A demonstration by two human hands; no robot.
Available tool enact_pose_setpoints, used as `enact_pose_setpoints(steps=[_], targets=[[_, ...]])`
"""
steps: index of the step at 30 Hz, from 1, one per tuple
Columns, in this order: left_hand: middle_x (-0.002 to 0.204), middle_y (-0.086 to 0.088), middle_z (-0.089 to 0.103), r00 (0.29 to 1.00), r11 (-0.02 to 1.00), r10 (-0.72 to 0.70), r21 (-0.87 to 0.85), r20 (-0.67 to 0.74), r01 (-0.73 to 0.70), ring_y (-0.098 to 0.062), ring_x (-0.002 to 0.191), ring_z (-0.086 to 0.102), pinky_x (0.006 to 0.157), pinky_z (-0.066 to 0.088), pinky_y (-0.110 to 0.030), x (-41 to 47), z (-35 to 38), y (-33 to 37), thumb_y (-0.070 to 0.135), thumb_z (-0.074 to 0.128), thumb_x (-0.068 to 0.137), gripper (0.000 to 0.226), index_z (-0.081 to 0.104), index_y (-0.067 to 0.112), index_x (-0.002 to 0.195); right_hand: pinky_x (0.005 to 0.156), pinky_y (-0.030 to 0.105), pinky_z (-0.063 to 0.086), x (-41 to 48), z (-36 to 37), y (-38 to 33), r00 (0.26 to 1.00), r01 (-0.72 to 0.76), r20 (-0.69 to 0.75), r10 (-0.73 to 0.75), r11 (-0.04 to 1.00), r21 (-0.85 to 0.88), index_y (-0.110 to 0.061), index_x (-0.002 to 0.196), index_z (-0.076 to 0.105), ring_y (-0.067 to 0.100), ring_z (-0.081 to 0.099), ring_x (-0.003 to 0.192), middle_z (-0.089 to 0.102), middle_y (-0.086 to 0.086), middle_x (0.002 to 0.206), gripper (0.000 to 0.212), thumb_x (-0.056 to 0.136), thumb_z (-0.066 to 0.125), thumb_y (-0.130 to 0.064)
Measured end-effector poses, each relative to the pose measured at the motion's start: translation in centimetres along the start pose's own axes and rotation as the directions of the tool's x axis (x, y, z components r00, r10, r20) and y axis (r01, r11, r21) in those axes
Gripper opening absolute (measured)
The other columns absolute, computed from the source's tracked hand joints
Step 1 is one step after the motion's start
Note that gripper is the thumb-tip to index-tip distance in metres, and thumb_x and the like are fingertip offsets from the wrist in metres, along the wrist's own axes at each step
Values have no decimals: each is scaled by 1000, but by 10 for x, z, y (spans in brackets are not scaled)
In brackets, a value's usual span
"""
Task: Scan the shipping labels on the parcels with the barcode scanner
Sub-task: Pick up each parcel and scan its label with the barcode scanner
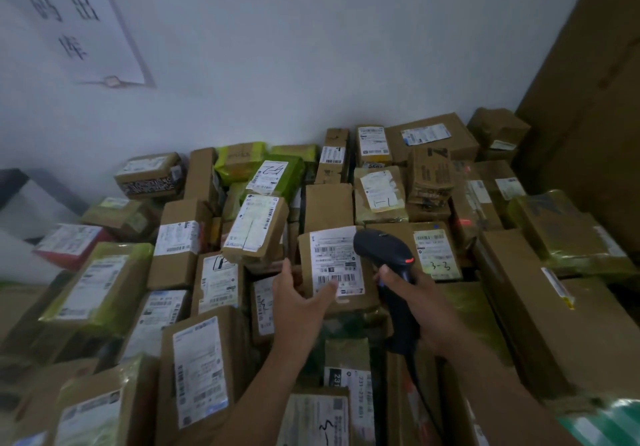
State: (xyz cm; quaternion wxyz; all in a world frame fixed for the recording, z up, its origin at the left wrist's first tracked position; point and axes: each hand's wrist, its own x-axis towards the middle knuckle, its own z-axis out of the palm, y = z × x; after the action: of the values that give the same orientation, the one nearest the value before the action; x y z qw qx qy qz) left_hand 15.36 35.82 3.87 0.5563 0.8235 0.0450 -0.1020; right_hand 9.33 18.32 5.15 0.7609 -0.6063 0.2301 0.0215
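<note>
My right hand [420,310] grips the handle of a black barcode scanner [388,250], whose head points left and down at a brown parcel [306,248] standing tilted in the middle of the pile. That parcel carries a white shipping label [334,255] with barcodes. My left hand [298,303] holds the parcel at its lower left edge, with the thumb lying across the bottom barcode of the label. A black cable [417,386] runs down from the scanner's handle.
Several cardboard parcels and green-wrapped packets with white labels fill the whole area, among them a box marked 3-3 [438,255] to the right of the scanner. A white wall [311,64] with a paper sign [76,19] stands behind. A tall brown board [595,99] closes the right side.
</note>
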Motion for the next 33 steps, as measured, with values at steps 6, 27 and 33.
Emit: enact_pose_setpoints(steps=[6,27,33], targets=[[130,17,60,972,961,-2,-267,233,66,-10,118,60,97,54,-41,-11,-25,3,24,77,84,78,36,58,141,89,53,57,-16,0,-4,1000,21,2,-21,994,112,-21,88,76,33,73,97,75,14,104,59,47,83,-63],[150,-3,41,971,976,33,-199,-238,-82,-24,133,46,101,49,-55,-19,-75,-27,23,88,70,110,18,44,152,44,26,47,-69,-2,-43,968,87,251,4,933,-350,-9,79,64,20,56,44,67,7,59,36,82,70,-44],[152,-3,39,963,983,31,-168,-267,-79,-25,136,44,103,46,-58,-20,-80,-31,26,89,69,109,19,46,151,49,30,48,-76,-3,-45,950,118,313,1,924,-362,-16,70,68,21,56,46,68,15,67,41,71,71,-57]])
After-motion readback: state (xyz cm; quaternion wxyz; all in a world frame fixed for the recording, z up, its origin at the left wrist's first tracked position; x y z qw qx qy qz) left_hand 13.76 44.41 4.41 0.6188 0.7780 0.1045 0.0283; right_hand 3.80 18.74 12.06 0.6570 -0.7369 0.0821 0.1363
